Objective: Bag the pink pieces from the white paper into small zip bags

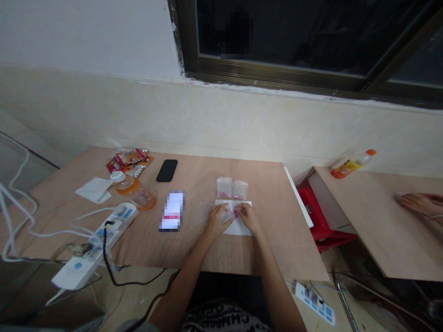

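Over a sheet of white paper (pixel 238 228) on the wooden table, my two hands work close together. My left hand (pixel 218 221) is closed in a pinch on a thin pink string, which also trails out to the left. Beside it, my right hand (pixel 248 217) has its fingers pinched at a small dark pink piece (pixel 236 212); blur hides whether this is a bead or a knot. Just beyond the paper lie two small clear bags, a left bag (pixel 224 186) and a right bag (pixel 240 189), with tiny pink-red pieces at their near ends.
A lit phone (pixel 172 211), a black phone (pixel 167 170), an orange drink bottle (pixel 135 191), snack packets (pixel 129 161) and a power strip (pixel 98 242) with cables occupy the left side. At right, another person's hand (pixel 417 204) rests over a second table near a bottle (pixel 353 164).
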Action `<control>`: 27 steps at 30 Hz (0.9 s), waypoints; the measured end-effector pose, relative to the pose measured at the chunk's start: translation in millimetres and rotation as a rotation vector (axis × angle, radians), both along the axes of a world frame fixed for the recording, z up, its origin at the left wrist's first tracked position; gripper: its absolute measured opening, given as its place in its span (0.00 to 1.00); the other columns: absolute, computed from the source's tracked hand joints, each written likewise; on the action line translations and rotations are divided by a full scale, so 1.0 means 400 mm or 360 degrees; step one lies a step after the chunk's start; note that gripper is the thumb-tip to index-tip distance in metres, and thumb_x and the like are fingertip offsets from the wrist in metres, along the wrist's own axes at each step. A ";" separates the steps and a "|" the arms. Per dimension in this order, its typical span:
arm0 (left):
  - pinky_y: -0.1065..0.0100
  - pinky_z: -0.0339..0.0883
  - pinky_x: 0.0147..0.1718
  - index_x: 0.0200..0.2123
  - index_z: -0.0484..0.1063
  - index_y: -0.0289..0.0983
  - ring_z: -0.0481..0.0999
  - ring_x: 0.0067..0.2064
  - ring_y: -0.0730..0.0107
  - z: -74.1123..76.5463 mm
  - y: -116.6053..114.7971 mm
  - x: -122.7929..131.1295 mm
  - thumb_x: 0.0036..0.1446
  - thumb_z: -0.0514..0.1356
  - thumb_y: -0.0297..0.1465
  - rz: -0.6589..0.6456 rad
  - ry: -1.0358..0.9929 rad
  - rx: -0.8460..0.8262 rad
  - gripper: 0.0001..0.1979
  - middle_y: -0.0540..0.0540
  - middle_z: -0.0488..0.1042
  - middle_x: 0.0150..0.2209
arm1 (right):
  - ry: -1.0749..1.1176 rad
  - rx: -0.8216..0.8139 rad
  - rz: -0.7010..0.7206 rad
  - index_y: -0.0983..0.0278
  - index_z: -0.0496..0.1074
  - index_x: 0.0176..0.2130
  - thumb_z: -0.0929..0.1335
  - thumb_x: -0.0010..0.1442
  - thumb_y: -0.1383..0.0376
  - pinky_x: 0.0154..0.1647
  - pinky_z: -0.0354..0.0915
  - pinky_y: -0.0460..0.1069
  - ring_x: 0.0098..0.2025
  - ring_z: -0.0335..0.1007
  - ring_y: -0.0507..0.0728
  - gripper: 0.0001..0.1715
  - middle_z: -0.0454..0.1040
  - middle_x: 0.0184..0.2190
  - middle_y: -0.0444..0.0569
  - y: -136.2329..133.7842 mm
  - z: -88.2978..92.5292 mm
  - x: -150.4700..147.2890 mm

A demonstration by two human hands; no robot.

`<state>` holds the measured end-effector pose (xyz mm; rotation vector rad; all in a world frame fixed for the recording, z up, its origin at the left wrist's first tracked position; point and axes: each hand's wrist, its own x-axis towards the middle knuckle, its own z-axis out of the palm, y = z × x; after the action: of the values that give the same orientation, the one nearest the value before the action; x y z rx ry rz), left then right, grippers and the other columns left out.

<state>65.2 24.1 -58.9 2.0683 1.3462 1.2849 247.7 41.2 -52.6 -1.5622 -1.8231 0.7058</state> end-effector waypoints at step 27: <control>0.52 0.69 0.50 0.37 0.69 0.41 0.76 0.49 0.58 -0.007 0.001 0.001 0.48 0.68 0.32 -0.0009 -0.0011 -0.0012 0.14 0.43 0.77 0.46 | 0.0141 -0.0059 -0.0096 0.64 0.75 0.37 0.66 0.59 0.60 0.32 0.62 0.48 0.27 0.69 0.54 0.11 0.74 0.25 0.46 -0.018 -0.004 0.001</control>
<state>65.7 24.5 -61.5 2.0591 1.3389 1.2815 248.2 34.1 -54.2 -1.5777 -1.7007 0.7720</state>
